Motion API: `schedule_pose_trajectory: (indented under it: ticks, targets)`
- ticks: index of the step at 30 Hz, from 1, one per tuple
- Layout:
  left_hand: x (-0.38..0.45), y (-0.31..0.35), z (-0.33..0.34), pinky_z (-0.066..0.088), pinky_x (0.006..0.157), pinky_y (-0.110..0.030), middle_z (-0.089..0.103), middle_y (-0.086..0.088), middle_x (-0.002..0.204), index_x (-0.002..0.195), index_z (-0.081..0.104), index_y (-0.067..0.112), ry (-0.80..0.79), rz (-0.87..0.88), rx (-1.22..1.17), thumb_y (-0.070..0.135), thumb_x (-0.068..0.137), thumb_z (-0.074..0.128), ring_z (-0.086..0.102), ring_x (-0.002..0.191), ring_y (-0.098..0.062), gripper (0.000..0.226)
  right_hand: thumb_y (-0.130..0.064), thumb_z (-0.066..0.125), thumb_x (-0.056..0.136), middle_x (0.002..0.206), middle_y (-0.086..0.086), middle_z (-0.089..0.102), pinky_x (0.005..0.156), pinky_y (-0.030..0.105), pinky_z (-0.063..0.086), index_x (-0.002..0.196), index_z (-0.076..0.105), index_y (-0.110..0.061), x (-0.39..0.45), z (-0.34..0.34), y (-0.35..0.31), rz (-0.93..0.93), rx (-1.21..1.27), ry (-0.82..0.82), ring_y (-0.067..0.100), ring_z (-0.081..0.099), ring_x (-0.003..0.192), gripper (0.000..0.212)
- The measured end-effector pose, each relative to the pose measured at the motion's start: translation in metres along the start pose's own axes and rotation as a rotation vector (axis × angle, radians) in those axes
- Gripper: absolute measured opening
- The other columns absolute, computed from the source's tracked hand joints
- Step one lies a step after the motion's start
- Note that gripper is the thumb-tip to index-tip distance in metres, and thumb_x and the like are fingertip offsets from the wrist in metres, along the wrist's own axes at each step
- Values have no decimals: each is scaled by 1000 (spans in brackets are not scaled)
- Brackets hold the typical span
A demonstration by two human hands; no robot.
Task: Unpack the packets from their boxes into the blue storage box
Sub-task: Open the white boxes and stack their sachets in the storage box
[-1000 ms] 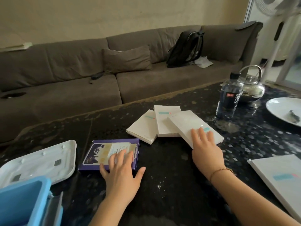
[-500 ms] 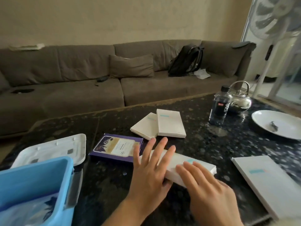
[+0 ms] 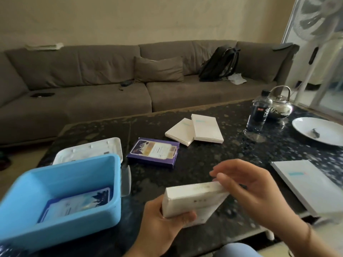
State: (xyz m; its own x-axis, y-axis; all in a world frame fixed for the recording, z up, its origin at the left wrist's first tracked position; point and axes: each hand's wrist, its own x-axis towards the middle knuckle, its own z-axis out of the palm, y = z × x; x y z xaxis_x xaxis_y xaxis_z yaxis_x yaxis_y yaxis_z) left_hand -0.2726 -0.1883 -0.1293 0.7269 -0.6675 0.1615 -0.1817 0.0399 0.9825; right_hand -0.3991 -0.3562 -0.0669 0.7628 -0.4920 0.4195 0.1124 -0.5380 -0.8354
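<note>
A white box [image 3: 193, 201] is lifted off the table near me. My left hand [image 3: 163, 227] grips its near end from below, thumb across the side. My right hand [image 3: 248, 193] holds its far top end with curled fingers. The blue storage box [image 3: 46, 225] stands open at the lower left with a blue-and-white packet [image 3: 78, 203] lying inside. A purple box [image 3: 154, 152] lies flat behind it. Two more white boxes [image 3: 196, 129] overlap mid-table, and a larger white box [image 3: 311, 188] lies at the right.
The storage box's white lid [image 3: 89, 150] lies upside down behind it. A water bottle [image 3: 259, 112], a metal kettle [image 3: 280, 106] and a white plate [image 3: 319, 130] occupy the table's far right. A brown sofa with a black backpack [image 3: 220, 62] runs behind; a fan stands at right.
The white box was slid from the pile toward me and has now been picked up off the table in both hands. The view shifted left, showing more of the blue box.
</note>
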Motion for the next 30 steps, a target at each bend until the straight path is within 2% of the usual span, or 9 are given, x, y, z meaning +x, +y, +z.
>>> schedule_pose_trajectory:
  ticks: [3, 7, 10, 12, 17, 21, 27, 30]
  targets:
    - [-9, 11, -7, 56, 62, -18, 78, -3, 82, 83, 77, 17, 8, -74, -66, 11, 52, 85, 75, 78, -15, 32, -37, 69, 84, 99, -13, 73, 73, 32, 58, 98, 71, -32, -2, 16, -8, -52, -93, -73, 10, 70, 91, 14]
    - [-18, 26, -19, 57, 64, -18, 79, -1, 86, 90, 76, 13, -50, -114, -122, 12, 56, 87, 76, 80, -14, 35, -41, 70, 82, 106, -17, 70, 70, 32, 59, 105, 69, -31, 1, 34, -13, -19, -80, -30, 8, 68, 96, 25]
    - [-19, 28, -29, 61, 76, -36, 78, -9, 94, 92, 78, 14, -94, -173, -168, 20, 59, 92, 75, 89, -26, 37, -46, 71, 80, 119, -19, 64, 86, 28, 54, 109, 67, -28, 4, 43, -13, -160, -229, 1, 6, 61, 113, 34]
    - [-19, 29, -33, 60, 83, -43, 77, -13, 99, 102, 75, 9, -120, -195, -207, 27, 55, 88, 74, 94, -30, 52, -46, 73, 77, 127, -16, 59, 97, 30, 48, 113, 67, -24, 4, 47, -13, -285, -338, -20, 9, 56, 120, 43]
    - [-18, 29, -39, 59, 76, -28, 77, -11, 101, 109, 70, 5, -167, -169, -214, 20, 60, 86, 74, 95, -25, 54, -53, 78, 71, 130, -13, 57, 100, 38, 46, 120, 64, -20, 7, 53, -15, -364, -413, -101, 15, 52, 124, 60]
    - [-18, 29, -43, 59, 68, -27, 76, -18, 95, 106, 67, -1, -208, -240, -264, 0, 63, 75, 75, 87, -30, 44, -58, 73, 72, 122, -17, 62, 95, 39, 50, 116, 68, -23, 9, 55, -13, -349, -470, -67, 9, 54, 119, 57]
    - [-17, 26, -47, 59, 71, -29, 76, -16, 97, 108, 66, 0, -231, -278, -235, 2, 67, 77, 74, 90, -30, 42, -56, 65, 81, 112, -17, 69, 86, 42, 53, 107, 73, -26, 11, 57, -2, -385, -579, -37, 9, 62, 108, 41]
    - [-16, 21, -48, 61, 75, -34, 76, -16, 99, 107, 68, 2, -231, -301, -241, 4, 67, 78, 74, 92, -32, 42, -49, 65, 87, 110, -11, 72, 86, 40, 53, 103, 76, -22, 11, 58, 3, -516, -725, -16, 15, 65, 105, 33]
